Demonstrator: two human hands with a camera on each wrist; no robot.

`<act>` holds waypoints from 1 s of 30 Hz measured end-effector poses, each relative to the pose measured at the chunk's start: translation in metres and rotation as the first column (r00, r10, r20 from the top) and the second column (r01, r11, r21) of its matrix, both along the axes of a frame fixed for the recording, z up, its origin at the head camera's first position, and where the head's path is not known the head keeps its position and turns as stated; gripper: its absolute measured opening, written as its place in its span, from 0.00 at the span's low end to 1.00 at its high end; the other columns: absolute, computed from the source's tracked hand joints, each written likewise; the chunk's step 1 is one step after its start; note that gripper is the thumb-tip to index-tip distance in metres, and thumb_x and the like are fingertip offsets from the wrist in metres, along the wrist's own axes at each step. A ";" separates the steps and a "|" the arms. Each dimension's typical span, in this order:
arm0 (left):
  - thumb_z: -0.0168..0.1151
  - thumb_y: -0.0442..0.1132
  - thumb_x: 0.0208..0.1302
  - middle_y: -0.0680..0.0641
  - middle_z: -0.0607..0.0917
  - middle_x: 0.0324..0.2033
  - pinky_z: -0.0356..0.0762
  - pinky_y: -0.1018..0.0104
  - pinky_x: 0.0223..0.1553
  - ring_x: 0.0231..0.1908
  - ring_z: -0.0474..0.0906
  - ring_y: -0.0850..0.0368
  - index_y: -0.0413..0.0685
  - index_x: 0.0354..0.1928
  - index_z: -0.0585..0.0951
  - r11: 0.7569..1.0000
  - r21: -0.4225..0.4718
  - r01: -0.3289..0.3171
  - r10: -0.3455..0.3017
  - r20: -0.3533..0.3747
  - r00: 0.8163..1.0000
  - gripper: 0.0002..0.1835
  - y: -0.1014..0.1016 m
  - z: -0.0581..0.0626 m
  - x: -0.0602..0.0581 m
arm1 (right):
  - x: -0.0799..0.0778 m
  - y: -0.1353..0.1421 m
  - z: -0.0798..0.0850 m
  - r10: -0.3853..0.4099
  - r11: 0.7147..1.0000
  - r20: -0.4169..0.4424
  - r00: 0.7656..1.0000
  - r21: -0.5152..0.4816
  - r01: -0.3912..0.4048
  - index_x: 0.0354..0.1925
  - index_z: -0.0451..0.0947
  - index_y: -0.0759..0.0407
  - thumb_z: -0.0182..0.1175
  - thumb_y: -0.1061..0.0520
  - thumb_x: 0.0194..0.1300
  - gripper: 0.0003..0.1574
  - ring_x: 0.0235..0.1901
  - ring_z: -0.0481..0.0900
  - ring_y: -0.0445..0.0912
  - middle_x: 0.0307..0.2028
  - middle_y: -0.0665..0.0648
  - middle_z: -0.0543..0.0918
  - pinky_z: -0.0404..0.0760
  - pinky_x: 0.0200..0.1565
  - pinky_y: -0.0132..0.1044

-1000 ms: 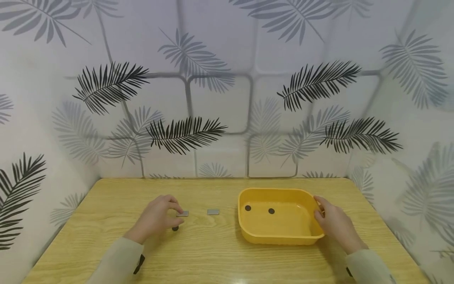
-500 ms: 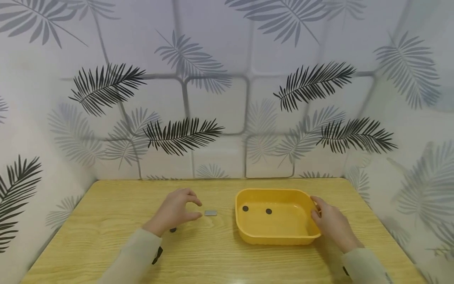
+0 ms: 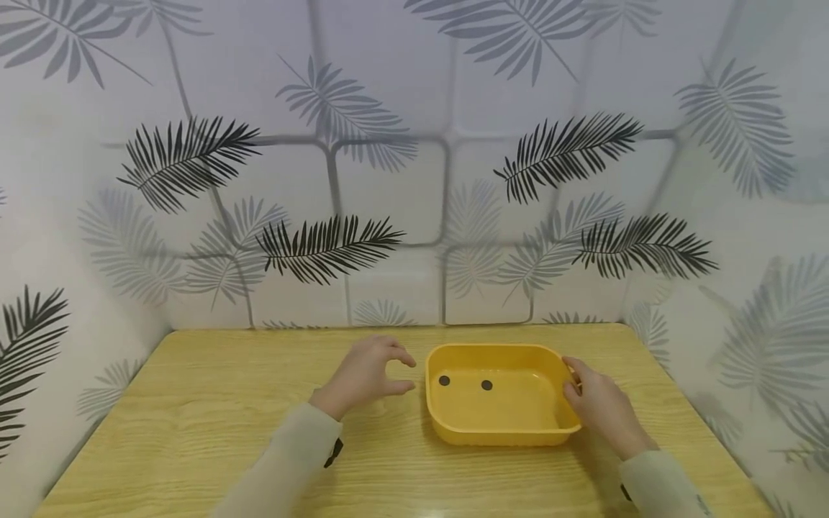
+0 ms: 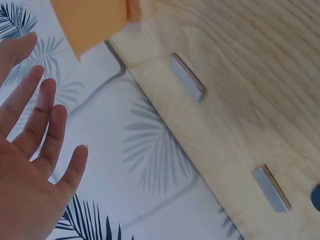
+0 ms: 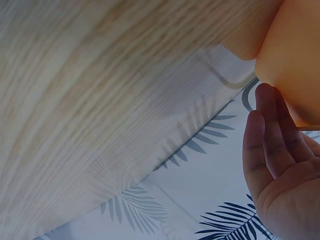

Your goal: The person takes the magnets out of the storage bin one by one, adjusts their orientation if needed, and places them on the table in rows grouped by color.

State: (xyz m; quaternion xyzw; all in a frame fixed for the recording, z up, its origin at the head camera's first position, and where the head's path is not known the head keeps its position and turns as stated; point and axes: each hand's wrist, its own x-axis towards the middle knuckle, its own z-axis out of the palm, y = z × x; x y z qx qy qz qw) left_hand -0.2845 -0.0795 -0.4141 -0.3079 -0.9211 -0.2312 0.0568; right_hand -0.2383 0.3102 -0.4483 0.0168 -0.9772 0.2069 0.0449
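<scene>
My left hand hovers over the table just left of a yellow plastic tray, its thumb and fingers parted with nothing between them. Two small grey rectangular metal blocks, a nearer one and another, lie on the table in the left wrist view. Beside them is a black disc, cut off by the frame edge. In the head view my left hand and arm hide these three. Inside the tray lie two black discs, one at left and one nearer the middle. My right hand grips the tray's right rim.
The wood-grain table runs back to a wall with a leaf pattern. Patterned walls also rise beyond its left and right sides.
My left hand has moved right, from over the left metal block and black disc, past the second block, to near the tray's left side. The right hand keeps its grip on the tray.
</scene>
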 end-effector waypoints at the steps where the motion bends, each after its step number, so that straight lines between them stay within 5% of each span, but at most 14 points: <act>1: 0.78 0.47 0.58 0.48 0.87 0.48 0.78 0.47 0.60 0.53 0.81 0.47 0.54 0.45 0.90 1.000 -0.004 0.007 -0.007 -0.008 1.000 0.14 0.003 0.000 0.000 | 0.000 0.000 0.000 -0.001 1.000 0.001 1.000 0.000 0.001 0.71 0.66 0.70 0.55 0.60 0.73 0.32 0.28 0.76 0.47 0.46 0.70 0.85 0.73 0.27 0.36; 17: 0.76 0.49 0.60 0.51 0.87 0.48 0.77 0.51 0.62 0.53 0.81 0.51 0.53 0.47 0.90 0.993 -0.046 0.107 -0.108 -0.014 0.994 0.16 0.062 0.008 -0.007 | 0.000 -0.001 0.000 -0.010 1.000 -0.008 1.000 -0.002 0.010 0.70 0.67 0.70 0.55 0.60 0.74 0.31 0.27 0.75 0.46 0.47 0.71 0.85 0.73 0.26 0.36; 30: 0.75 0.52 0.62 0.54 0.87 0.49 0.76 0.55 0.64 0.55 0.79 0.53 0.58 0.49 0.90 0.988 -0.104 0.111 -0.110 0.024 0.994 0.15 0.094 0.001 -0.013 | 0.000 -0.001 -0.001 -0.014 1.000 -0.001 1.000 0.002 0.014 0.71 0.67 0.70 0.56 0.60 0.73 0.31 0.29 0.76 0.47 0.47 0.71 0.85 0.73 0.27 0.36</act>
